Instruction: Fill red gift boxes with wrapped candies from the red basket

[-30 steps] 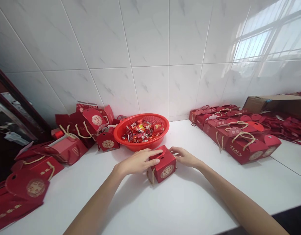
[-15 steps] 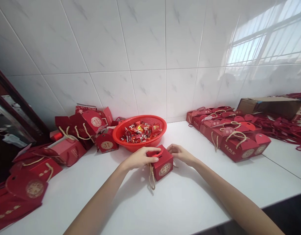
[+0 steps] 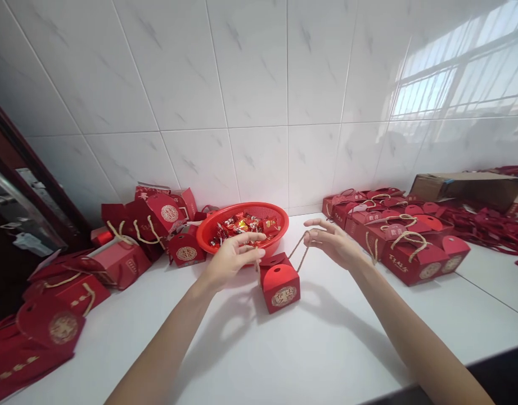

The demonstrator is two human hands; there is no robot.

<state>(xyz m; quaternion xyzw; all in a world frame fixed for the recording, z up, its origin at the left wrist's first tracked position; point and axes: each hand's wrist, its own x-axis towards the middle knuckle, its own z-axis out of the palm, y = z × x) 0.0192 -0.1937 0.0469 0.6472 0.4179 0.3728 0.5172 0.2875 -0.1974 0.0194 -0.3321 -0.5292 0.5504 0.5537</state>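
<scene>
A small red gift box (image 3: 280, 288) with a gold round emblem stands on the white table in front of me. My right hand (image 3: 330, 243) pinches the box's right rope handle (image 3: 303, 256) and draws it up into a loop above the box. At the upper left of the box, my left hand (image 3: 232, 257) hovers with thumb and fingers apart. The left rope is mostly hidden near my left thumb. Close behind stands a red plastic basket (image 3: 208, 244), filled with wrapped candies (image 3: 242, 225).
Several red boxes (image 3: 115, 264) with rope handles crowd the left side. More boxes (image 3: 404, 259) stand in rows at the right, beside a cardboard box (image 3: 465, 183) and a heap of dark red straps (image 3: 482, 225). A tiled wall (image 3: 259, 157) rises behind the table.
My left hand has come off the box top and moved up and left. My right hand has lifted the right rope handle, and the box's rounded front flap now shows.
</scene>
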